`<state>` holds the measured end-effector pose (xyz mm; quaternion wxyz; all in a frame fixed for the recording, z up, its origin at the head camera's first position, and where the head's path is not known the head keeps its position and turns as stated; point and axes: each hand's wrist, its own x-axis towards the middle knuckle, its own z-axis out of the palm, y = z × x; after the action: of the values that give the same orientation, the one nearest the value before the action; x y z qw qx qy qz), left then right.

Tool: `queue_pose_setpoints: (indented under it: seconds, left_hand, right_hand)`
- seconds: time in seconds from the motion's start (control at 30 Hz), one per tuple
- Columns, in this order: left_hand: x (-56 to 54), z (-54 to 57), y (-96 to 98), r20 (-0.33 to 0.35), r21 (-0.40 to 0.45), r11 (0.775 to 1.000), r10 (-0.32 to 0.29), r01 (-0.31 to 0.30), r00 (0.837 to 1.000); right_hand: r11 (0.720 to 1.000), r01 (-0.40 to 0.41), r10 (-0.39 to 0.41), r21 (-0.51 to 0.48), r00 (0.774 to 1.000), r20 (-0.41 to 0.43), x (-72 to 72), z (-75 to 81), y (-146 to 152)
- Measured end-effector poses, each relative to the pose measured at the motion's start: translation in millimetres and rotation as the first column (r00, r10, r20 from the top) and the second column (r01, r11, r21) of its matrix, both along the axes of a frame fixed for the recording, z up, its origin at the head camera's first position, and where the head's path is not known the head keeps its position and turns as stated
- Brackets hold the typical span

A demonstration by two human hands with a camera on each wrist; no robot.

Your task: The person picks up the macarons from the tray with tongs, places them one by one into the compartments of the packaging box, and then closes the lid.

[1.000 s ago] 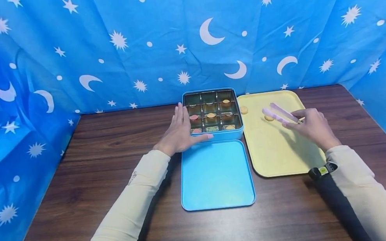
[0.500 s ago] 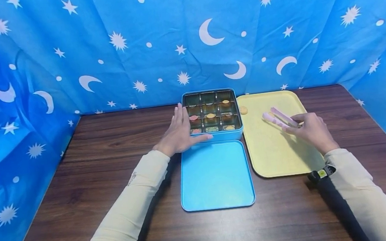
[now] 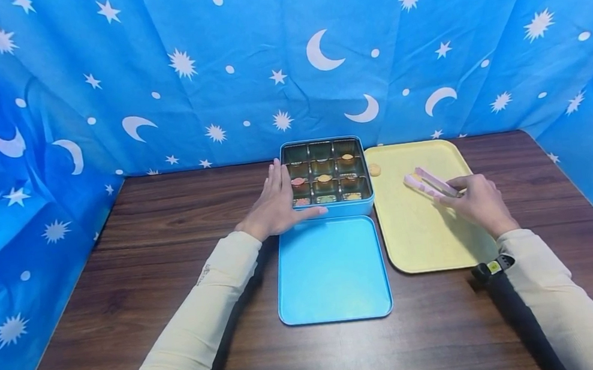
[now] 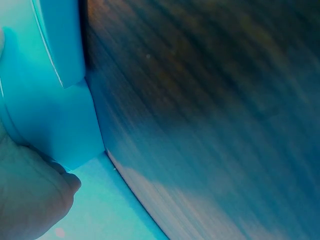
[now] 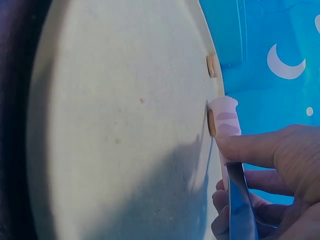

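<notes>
My left hand (image 3: 271,202) lies with straight fingers along the left side of a blue tin (image 3: 353,208), its thumb across the tin's front. Inside the tin is a divided insert with several cookies, some pink, some yellow, some greenish. My right hand (image 3: 479,199) grips a pair of pink-tipped tongs (image 3: 440,185) low over the yellow tray (image 3: 417,244). In the right wrist view a round cookie (image 5: 211,122) is at the tongs' tips; whether they squeeze it I cannot tell. Another cookie (image 3: 374,169) lies by the tray's left edge.
A flat blue lid (image 3: 333,277) lies directly in front of the tin. The tray stands close against the tin's right side. A blue cloth (image 3: 253,81) with moons and stars hangs behind the brown wooden table (image 3: 170,222).
My right hand has lowered the tongs slightly, and their tips have come down around the cookie on the tray. The left hand and the tin have stayed in place.
</notes>
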<state>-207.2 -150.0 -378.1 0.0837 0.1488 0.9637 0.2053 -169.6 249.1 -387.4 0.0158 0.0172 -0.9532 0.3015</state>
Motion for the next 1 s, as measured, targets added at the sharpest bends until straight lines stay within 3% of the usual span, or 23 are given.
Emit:
queue_pose_setpoints:
  seconds: [0.33,0.63,1.0]
  left_hand:
    - [0.7,0.5,0.1,0.000,-0.005,1.000,0.005,-0.005,1.000]
    - [0.8,-0.5,0.2,-0.001,-0.005,1.000,0.005,-0.005,1.000]
    - [0.7,-0.5,1.3,0.003,-0.001,1.000,0.007,-0.007,1.000]
  right_hand:
    - [1.000,-0.005,0.004,-0.020,1.000,-0.016,0.6,4.8,-1]
    - [0.999,-0.025,0.022,-0.029,0.995,-0.096,-2.7,13.3,-8]
    - [0.999,-0.037,0.033,-0.039,0.995,-0.095,-12.7,34.2,-30]
